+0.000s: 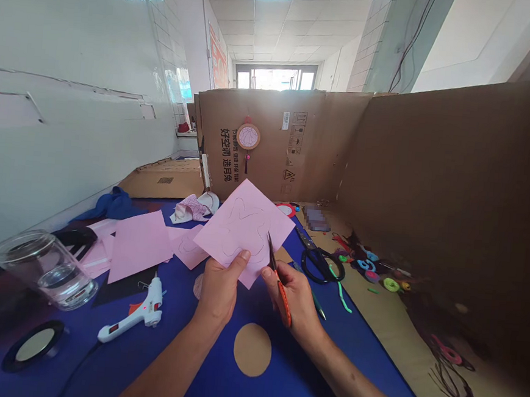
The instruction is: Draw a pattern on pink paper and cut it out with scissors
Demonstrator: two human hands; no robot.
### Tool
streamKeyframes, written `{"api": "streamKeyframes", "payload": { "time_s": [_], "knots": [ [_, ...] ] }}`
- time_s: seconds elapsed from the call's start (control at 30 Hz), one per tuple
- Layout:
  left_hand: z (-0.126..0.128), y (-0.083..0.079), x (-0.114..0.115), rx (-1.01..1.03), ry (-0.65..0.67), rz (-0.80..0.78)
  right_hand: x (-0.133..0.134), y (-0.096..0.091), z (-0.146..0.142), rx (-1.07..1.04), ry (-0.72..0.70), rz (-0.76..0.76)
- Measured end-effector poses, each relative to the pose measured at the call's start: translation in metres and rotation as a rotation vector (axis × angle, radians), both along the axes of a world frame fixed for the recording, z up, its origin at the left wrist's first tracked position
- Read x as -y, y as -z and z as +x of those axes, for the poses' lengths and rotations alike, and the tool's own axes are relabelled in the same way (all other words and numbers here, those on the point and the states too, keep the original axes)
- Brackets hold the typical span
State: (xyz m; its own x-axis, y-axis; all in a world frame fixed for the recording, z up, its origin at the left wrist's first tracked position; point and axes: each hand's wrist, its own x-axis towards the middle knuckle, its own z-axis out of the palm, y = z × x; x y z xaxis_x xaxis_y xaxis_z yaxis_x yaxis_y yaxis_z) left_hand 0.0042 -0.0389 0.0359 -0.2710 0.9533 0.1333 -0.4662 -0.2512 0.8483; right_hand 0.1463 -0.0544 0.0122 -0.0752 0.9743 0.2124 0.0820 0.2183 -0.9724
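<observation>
A square pink sheet of paper (245, 212) with a wavy shape drawn on it is pinched in my left hand (221, 287), thumb on top. My right hand (296, 296) grips small scissors (282, 295) with orange handles. The scissor blades reach up over the paper's right part; whether they bite into it I cannot tell. Below both hands lies a round brown cardboard disc (252, 350). Close to my right hand are black-handled scissors (319, 261) and a green pen (318, 305).
On the left are a glass jar of water (52, 273), a white hot glue gun (139, 314), a tape roll (33, 346) and more pink paper (137, 243). Cardboard walls (324, 142) stand behind and right, one bearing a round hanging ornament (248, 136). Colourful craft bits (367, 265) lie right.
</observation>
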Motion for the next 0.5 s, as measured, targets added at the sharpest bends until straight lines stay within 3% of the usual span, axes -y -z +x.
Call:
{"api": "streamKeyframes", "payload": {
  "time_s": [0.5],
  "knots": [
    [-0.0021,-0.0005,-0.0008,0.006,-0.009,-0.001,-0.0007,0.0008,-0.0004,-0.006,-0.012,-0.004]
  ]
}}
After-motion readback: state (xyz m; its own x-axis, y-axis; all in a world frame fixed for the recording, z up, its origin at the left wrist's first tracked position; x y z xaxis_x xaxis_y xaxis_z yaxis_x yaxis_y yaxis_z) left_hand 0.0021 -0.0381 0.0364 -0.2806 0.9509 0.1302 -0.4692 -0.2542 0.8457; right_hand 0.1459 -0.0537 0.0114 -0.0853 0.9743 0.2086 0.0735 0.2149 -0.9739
